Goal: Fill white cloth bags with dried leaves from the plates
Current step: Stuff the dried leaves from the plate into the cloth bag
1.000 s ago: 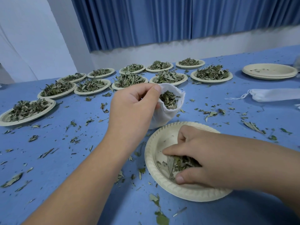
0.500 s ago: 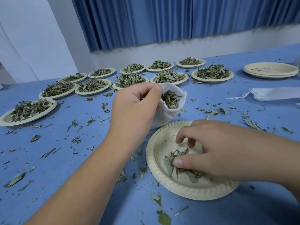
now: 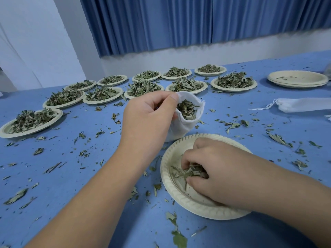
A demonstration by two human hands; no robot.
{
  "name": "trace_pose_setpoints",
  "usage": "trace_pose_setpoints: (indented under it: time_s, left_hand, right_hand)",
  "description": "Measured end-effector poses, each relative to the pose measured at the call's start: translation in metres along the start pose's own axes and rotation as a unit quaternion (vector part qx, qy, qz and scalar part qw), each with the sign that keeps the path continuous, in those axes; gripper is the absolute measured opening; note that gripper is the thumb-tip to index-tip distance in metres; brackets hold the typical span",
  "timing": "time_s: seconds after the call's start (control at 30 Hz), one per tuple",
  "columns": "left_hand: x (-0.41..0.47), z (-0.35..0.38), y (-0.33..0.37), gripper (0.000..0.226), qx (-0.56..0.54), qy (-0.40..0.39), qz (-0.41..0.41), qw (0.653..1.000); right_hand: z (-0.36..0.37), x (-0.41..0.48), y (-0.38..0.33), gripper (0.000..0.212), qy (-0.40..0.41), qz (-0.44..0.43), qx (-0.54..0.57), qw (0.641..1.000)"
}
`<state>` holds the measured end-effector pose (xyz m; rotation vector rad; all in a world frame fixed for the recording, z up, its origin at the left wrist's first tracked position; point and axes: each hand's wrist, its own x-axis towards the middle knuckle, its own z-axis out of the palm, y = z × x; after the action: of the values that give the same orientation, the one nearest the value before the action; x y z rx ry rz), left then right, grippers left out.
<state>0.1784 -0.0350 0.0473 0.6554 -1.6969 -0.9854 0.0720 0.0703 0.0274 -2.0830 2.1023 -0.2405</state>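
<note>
Count: eleven filled plates [image 3: 233, 89] stand in two rows at the far side of your table [image 3: 75, 178], six in the nearer row and five behind. One stack of empty plates [image 3: 297, 82] sits at the far right; the number in it cannot be told. One working plate [image 3: 164, 176] lies directly before you. Two white bags are seen: one in your grasp, and a spare bag [image 3: 304, 105] lying flat at the right with its drawstring trailing.

Materials: the plates are round, cream, pulp-like, with ribbed rims. The bags are soft woven cloth. The leaves [image 3: 185, 173] are dry, narrow, curled and grey-green; loose scraps [image 3: 279, 139] litter the blue tabletop. A pleated blue curtain [image 3: 179, 24] hangs behind.

Hands: your left hand [image 3: 148, 120] pinches the rim of the bag [image 3: 182, 128] between thumb and fingers, holding it upright and open just beyond the working plate, part filled. Your right hand [image 3: 220, 169] is down in that plate, fingers curled round a clump of leaves.

Change: half a second earlier your right fingers were spread looser over the leaves; they have now closed in. The bag has not shifted.
</note>
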Motion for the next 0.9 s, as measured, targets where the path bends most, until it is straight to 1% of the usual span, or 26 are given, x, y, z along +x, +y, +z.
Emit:
trace_pose_setpoints:
  time_s: [0.07,0.13,0.3,0.37,0.43,0.53,0.63,0.9]
  left_hand:
    - [0.0,-0.001,0.0,0.026,0.003,0.006,-0.001,1.0]
    - [0.001,-0.001,0.0,0.025,0.006,0.014,0.001,1.0]
    - [0.002,-0.003,-0.001,0.024,0.014,0.022,0.004,1.0]
    - [0.003,-0.003,-0.001,0.025,0.021,0.019,0.009,1.0]
    - [0.003,-0.002,-0.001,0.025,0.021,0.017,0.013,1.0]
    - [0.003,-0.002,-0.002,0.025,0.022,0.018,0.016,0.999]
    - [0.003,-0.001,-0.003,0.026,0.019,0.023,0.015,0.999]
    - [0.003,-0.002,-0.003,0.03,0.041,0.031,0.025,0.998]
  right_hand:
    - [-0.007,0.0,0.006,0.028,-0.023,-0.012,0.009,1.0]
    - [-0.015,-0.001,0.012,0.038,-0.035,-0.012,0.018,0.999]
    - [-0.022,-0.005,0.014,0.06,-0.04,0.048,0.012,0.998]
    - [-0.017,-0.005,0.01,0.066,-0.038,0.054,0.008,0.998]
    - [-0.01,-0.004,0.005,0.063,-0.031,0.051,0.012,0.998]
    - [-0.001,-0.003,-0.004,0.051,-0.008,0.043,0.001,0.999]
    - [0.004,-0.001,-0.009,0.044,0.006,0.029,-0.002,1.0]
    - [0.006,0.003,-0.011,0.031,-0.01,-0.019,-0.018,1.0]
